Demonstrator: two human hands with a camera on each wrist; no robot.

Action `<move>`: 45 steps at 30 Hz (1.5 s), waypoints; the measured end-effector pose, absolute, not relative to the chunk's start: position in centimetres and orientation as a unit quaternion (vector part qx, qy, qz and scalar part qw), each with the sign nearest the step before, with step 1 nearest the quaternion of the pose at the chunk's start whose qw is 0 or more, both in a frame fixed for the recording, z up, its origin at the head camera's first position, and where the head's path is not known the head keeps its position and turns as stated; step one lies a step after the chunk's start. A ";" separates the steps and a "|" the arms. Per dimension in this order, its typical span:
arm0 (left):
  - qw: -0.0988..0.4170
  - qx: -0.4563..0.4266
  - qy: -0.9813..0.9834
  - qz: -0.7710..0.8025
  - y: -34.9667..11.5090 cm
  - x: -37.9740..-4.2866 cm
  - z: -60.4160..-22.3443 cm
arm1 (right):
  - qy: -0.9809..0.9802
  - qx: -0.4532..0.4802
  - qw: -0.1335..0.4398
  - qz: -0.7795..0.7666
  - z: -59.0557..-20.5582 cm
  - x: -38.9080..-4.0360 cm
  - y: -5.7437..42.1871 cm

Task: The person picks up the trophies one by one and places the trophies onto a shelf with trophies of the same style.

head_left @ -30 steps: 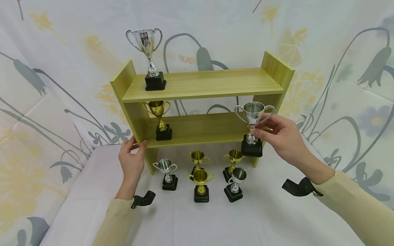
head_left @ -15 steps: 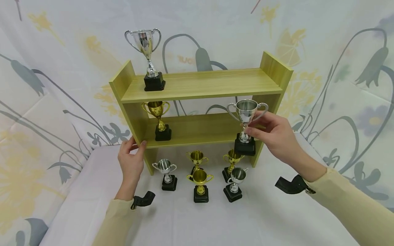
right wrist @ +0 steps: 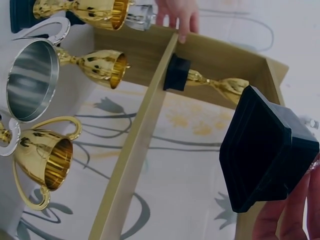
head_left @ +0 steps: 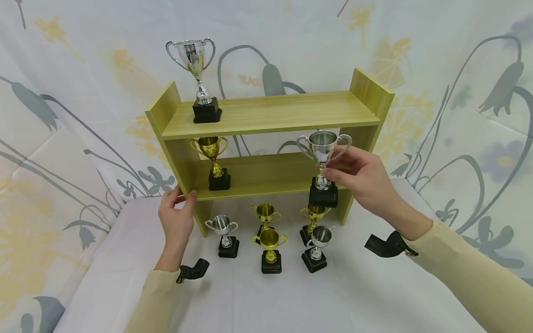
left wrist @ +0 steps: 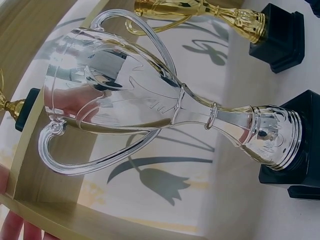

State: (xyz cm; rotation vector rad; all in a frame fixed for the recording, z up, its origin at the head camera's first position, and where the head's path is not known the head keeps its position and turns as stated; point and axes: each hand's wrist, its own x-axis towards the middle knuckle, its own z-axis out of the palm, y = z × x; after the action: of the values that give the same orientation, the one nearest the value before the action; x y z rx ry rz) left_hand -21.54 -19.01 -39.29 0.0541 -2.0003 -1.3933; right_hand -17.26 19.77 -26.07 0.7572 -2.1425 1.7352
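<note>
“Leftward shift since the earlier frame: silver metallic two-handled trophy with black square base (head_left: pixel 322 150), held before the right portion of the pale wooden middle shelf (head_left: pixel 258 173). Grip?”

“Right hand (head_left: pixel 366 178) closed round its stem; left hand (head_left: pixel 176 222) clasps the wooden side panel (head_left: pixel 181 160). Probably light, rigid, slick: stem offers surest hold.”

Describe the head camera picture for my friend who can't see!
A right hand holds a silver trophy by its stem in front of a wooden shelf, while the left hand holds the shelf's side. Another silver trophy stands on top, a gold one below, and five more on the table.
</note>
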 end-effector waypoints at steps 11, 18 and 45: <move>0.347 0.018 -0.770 -0.534 -18.9 -21.5 -39.2 | -0.744 0.276 0.138 0.592 -25.5 -17.6 18.7; 0.349 0.016 -0.772 -0.532 -18.9 -21.4 -39.1 | -0.749 0.285 0.143 0.581 -24.9 -17.9 17.8; 0.342 0.026 -0.772 -0.535 -18.8 -21.4 -39.3 | -0.742 0.306 0.145 0.579 -23.0 -19.4 14.9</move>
State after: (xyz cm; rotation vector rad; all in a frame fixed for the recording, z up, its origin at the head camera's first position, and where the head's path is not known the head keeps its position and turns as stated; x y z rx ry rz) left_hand -21.40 -18.82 -39.33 0.0666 -2.0075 -1.3898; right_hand -19.45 14.94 -23.00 0.8826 -2.1379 1.6673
